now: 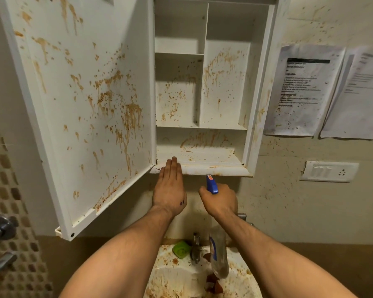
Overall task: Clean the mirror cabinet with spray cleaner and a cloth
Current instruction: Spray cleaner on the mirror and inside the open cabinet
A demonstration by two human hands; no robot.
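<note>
From the head camera, the mirror cabinet (224,89) fills the upper centre of the frame. Its door (80,104) is swung wide open towards the left, and the door's inner face is spattered with brown streaks and drips. The cabinet's white compartments carry the same brown stains, heaviest on the back walls of the middle row and on the bottom shelf. The left hand (170,186) lies flat just below centre, its fingers (171,166) straight and close together, their tips resting on the left end of the cabinet's front ledge (213,167) and holding nothing. Just to its right, the right hand (221,201) has its fingers curled round the neck of the spray bottle (219,257). The bottle's blue trigger head (211,184) points up at the ledge, and its clear body hangs down below the wrist. At the bottom centre is a stained sink (170,280) with a tap (196,250) and a green soap bar (181,250) on its rim. On the speckled wall at the right hang two printed sheets (304,89), with a white switch plate (329,171) below them.
</note>
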